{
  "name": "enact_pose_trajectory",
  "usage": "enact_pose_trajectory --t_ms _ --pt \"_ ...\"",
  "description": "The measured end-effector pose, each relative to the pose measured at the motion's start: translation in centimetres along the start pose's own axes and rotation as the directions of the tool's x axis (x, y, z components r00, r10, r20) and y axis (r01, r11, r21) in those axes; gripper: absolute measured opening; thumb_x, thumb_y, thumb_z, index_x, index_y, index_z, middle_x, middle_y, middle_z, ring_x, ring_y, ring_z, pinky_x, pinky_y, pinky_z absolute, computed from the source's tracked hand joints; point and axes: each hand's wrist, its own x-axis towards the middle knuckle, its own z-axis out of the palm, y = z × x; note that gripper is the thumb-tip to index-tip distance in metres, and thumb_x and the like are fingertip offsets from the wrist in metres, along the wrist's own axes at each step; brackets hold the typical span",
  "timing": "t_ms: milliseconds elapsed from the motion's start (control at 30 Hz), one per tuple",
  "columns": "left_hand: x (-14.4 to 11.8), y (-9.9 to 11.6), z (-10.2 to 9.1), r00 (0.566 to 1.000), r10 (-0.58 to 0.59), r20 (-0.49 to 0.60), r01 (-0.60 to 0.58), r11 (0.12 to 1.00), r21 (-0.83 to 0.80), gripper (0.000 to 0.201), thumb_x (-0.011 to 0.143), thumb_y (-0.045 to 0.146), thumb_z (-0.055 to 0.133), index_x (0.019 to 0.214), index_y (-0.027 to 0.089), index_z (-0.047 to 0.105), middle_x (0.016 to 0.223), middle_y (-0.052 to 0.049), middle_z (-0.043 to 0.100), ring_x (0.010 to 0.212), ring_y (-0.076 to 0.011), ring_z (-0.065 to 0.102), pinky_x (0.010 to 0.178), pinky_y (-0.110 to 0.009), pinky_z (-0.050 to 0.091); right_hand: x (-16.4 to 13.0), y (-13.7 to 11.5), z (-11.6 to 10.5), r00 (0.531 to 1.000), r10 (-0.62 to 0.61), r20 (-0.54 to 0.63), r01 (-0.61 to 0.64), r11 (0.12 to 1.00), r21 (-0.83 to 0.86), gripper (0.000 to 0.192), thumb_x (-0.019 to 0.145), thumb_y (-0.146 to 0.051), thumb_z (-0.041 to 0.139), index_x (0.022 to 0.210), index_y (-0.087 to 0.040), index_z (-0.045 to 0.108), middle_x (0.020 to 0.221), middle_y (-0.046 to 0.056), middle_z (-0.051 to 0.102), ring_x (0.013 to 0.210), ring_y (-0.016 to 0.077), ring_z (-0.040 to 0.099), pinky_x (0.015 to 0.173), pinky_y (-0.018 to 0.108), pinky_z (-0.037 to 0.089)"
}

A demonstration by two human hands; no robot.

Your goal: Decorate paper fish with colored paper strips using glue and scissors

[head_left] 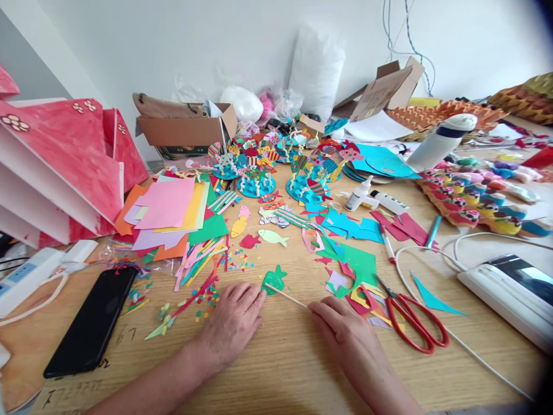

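A small green paper fish (275, 280) lies flat on the wooden table between my hands. My left hand (237, 314) rests palm down with its fingers stretched out, the tips at the fish's left edge. Pinched in my right hand (341, 323) is a thin pale stick (290, 297), whose far end meets the fish. Behind are a pale green paper fish (273, 237), a red paper fish (249, 241) and a yellow paper fish (237, 227). Small coloured paper dots and strips are scattered beside my left hand.
Red-handled scissors (417, 323) lie right of my right hand, among paper scraps. A black phone (93, 323) is at the left. Stacked coloured paper (166, 204), a glue bottle (358, 195) and blue bases with paper fish (257, 185) stand farther back. A white cable (481, 369) crosses the right side.
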Motion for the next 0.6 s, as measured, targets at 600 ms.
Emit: enact_pose_trajectory --t_ms 600 --pt "-0.12 0.04 0.05 1.0 -0.005 0.012 0.005 1.0 -0.008 0.035 0.079 0.022 0.05 0.113 0.016 0.049 0.111 -0.007 0.056 0.1 -0.0211 0.047 0.085 -0.036 0.04 0.72 -0.5 -0.24 0.999 -0.01 -0.041 0.008 0.999 -0.04 0.03 0.085 -0.019 0.032 0.075 -0.022 0.06 0.078 0.004 0.059 0.069 0.0144 0.056 0.057 0.023 0.042"
